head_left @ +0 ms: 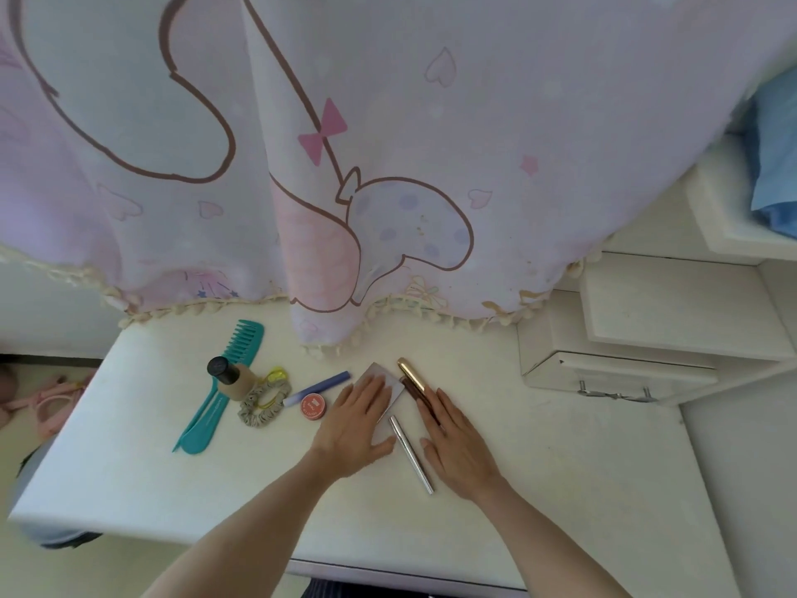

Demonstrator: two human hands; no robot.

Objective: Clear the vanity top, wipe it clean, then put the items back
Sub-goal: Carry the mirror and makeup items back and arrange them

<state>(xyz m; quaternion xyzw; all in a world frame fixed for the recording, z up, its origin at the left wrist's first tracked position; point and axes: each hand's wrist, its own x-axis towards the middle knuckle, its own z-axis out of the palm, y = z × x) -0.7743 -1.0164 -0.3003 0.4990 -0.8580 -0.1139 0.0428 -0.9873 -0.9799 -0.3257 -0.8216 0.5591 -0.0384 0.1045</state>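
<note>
Head view looks down on a white vanity top [142, 476] whose back edge is overhung by a pastel cartoon curtain [388, 166], with white steps [673, 304] to its right. On it lie a teal comb [215, 394], a bottle [230, 377], a scrunchie [258, 403], a purple tube [317, 388], an orange tin [312, 407] and a gold tube [416, 381]. Both hands lie flat with fingers straight: the left hand [356, 429] on a pale card [386, 377], the right hand [457, 446] beside 1 silver pen [412, 455] between them.

Pink cartoon curtain [388, 144] behind; white drawer unit [625, 373] right.
</note>
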